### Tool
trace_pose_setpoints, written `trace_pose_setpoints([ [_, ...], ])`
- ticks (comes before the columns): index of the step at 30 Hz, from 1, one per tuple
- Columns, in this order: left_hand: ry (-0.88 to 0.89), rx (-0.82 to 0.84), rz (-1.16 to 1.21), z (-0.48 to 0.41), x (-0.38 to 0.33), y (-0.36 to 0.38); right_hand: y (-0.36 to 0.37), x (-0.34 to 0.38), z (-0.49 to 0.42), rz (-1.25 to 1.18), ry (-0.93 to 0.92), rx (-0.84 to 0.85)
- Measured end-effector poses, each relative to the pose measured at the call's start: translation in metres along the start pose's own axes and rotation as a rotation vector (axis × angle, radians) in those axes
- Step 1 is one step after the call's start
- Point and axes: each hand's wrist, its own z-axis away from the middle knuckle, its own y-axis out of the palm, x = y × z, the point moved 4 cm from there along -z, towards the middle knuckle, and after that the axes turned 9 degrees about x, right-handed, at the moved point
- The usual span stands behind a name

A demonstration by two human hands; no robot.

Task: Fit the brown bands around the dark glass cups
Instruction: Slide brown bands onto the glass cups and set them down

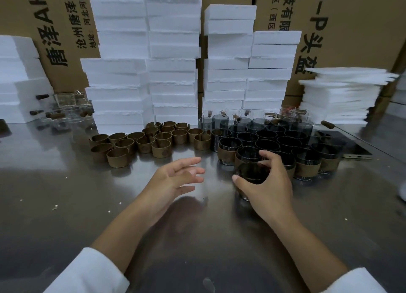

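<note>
Most of your work is still ahead. The block of dark glass cups (270,139) stands toward the far right of the counter (66,205), and only its nearest rows show banded cups (306,167). The ones behind look bare, though the rows hide their lower walls. Left of them, along the far middle of the counter, the loose brown bands (142,141) stand on edge in a wide scatter, well over a dozen, none yet on a glass. Your right hand (270,183) holds one cup (251,173) just in front of the block, fingers curled over its rim and thumb round its near side. The hand covers its wall, so I cannot tell whether it wears a band. Your left hand (175,176) hovers beside it with fingers straight and spread, holding nothing.

Behind everything, printed cardboard cartons (356,18) wall off the back. In front of them, white foam blocks (149,51) rise in tall stacks along the far edge, with thin foam sheets (338,95) piled at the far right. The counter is brushed steel and throws reflections. Clear glass cups (68,108) cluster at the far left, a dark flat device (356,147) lies right of the block, and white crumbs (55,207) dot the near left.
</note>
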Motion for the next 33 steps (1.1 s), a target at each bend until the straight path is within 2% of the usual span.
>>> trace_pose_setpoints([
  [4, 0.000, -0.005, 0.000, 0.002, 0.000, -0.001, -0.005, 0.002, -0.001, 0.162, 0.003, -0.040],
  [8, 0.002, -0.006, -0.015, 0.003, 0.000, 0.001, -0.003, 0.011, -0.002, 0.571, -0.040, -0.105],
  [14, -0.001, -0.006, -0.012, 0.002, 0.001, 0.003, 0.003, 0.011, -0.011, 0.632, -0.050, -0.026],
  [20, 0.006, -0.001, 0.005, 0.000, 0.003, 0.003, 0.012, 0.006, -0.023, 0.850, -0.025, 0.095],
  [33, -0.020, -0.042, 0.026, -0.006, 0.005, -0.001, 0.016, 0.003, -0.037, 0.962, -0.062, 0.110],
])
